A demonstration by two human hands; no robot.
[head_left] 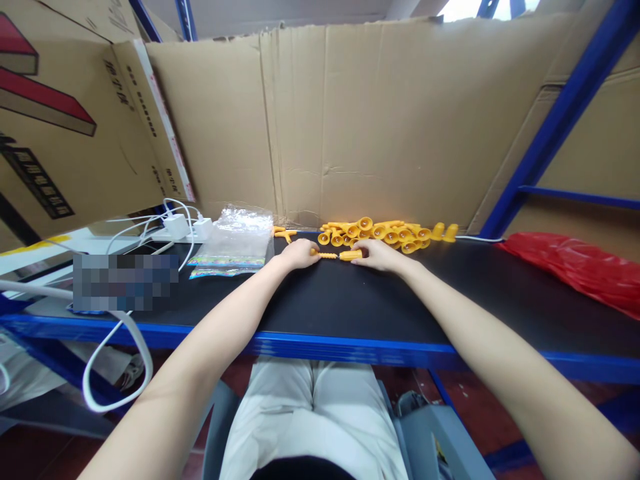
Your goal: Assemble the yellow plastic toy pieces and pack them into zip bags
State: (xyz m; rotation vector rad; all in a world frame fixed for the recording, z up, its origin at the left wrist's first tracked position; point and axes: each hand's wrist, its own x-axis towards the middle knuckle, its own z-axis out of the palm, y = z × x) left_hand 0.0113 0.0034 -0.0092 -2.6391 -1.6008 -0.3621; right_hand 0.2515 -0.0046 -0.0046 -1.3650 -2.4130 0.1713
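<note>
My left hand [301, 254] is closed on a thin yellow rod with a ridged, screw-like shaft [328, 256] that points right. Facing it, my right hand [374, 255] grips a thicker yellow ribbed piece [350, 255], shaped like a handle. The two ends are close together above the black tabletop; whether they touch is too small to tell. Just behind my hands lies a pile of yellow plastic parts with cup-shaped ends [391, 237]. Beyond my left hand are a few thin yellow pieces [286, 235].
Transparent plastic bags [235, 240] lie to the left, near white chargers [176, 227] and cables. A red plastic bag [570, 267] is at the right. Cardboard [380, 120] walls the back. The blue shelf edge [350, 348] runs in front of my lap.
</note>
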